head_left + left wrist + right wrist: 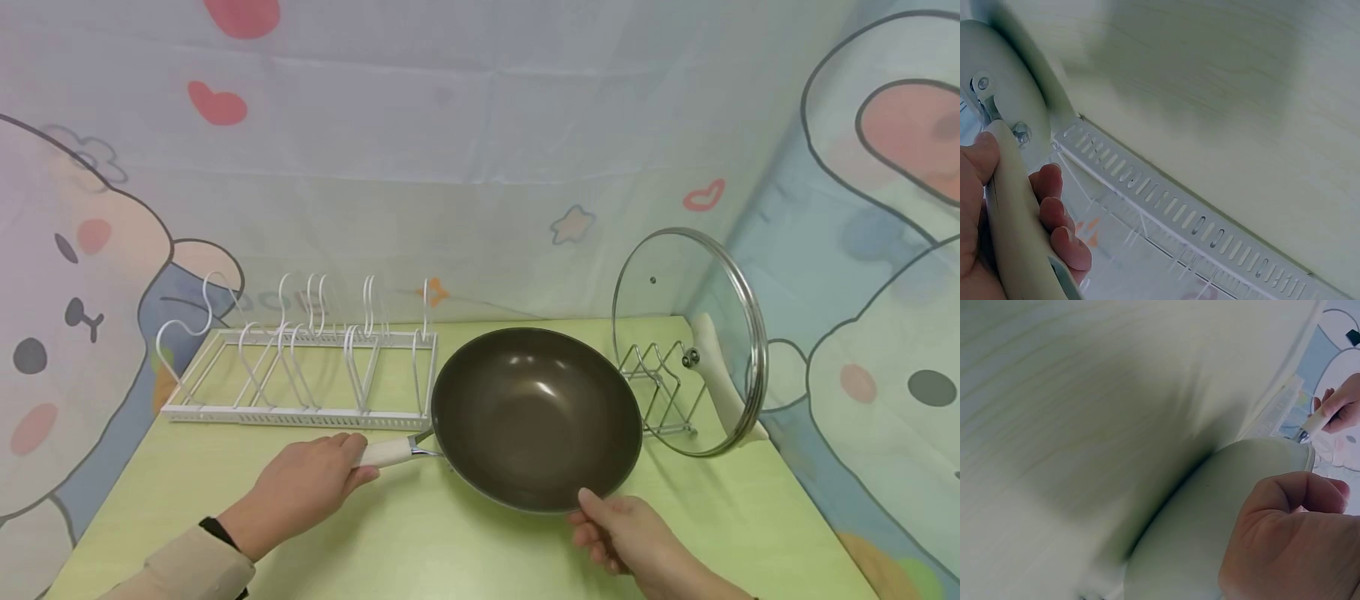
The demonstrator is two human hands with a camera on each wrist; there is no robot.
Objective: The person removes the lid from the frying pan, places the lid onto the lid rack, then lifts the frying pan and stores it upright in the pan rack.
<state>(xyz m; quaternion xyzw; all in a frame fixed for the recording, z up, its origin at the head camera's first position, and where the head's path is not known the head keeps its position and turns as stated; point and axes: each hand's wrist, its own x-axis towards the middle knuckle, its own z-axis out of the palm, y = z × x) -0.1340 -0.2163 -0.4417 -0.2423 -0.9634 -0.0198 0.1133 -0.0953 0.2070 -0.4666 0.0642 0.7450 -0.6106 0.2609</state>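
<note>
A wok [536, 417] with a dark brown inside and a pale outside is at the middle of the table. My left hand [303, 483] grips its cream handle [386, 452]; the left wrist view shows the thumb on one side of the handle [1013, 206] and the fingers curled round the other. At the near right rim my right hand [630, 533] pinches the wok, thumb over the edge and fingers beneath. In the right wrist view the wok's pale outer wall [1204, 512] curves down close to the table; whether it touches is unclear.
Left of the wok lies a white rack [300, 415] with several upright wire loops, its right end close to the wok. On the right a glass lid [756, 358] with a pale handle [716, 375] stands upright in a small metal wire rack [678, 429]. A printed cloth [465, 125] hangs behind.
</note>
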